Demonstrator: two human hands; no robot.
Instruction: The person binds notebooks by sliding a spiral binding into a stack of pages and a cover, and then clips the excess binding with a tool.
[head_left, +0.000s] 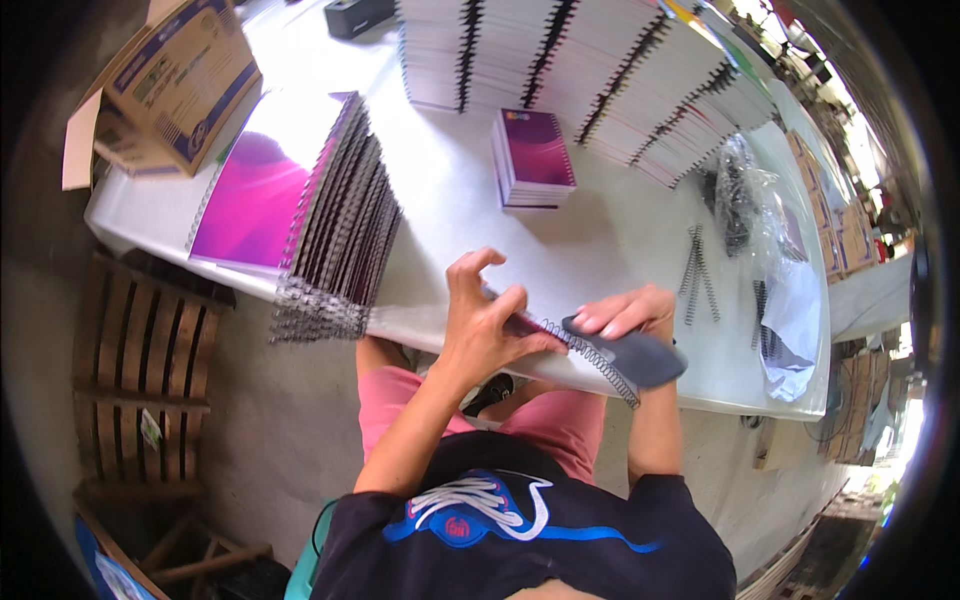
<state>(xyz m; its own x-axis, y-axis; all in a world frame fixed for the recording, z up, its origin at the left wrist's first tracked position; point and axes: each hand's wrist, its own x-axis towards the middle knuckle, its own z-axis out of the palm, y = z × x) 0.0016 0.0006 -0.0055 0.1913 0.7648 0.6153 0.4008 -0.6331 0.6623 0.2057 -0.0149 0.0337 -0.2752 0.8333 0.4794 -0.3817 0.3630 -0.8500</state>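
My left hand [478, 325] pinches a small dark purple notebook [522, 325] at the table's near edge, its forefinger raised and bent. A black spiral binding coil [625, 388] runs along the notebook's edge and sticks out past its end toward the lower right. In my right hand [632, 308] is a flat, dark grey, sole-shaped piece [642, 362], fingers on top. It lies against or just over the coil; whether it touches is hard to tell. Most of the notebook is hidden by my left hand.
On the white table [440, 220] sits a small stack of purple notebooks [535, 165]. Larger spiral-bound notebooks [340, 210] are piled at left, near a cardboard box [185, 90]. Tall bound stacks [510, 60] line the back. Loose coils [698, 278] and clear plastic [745, 185] lie right.
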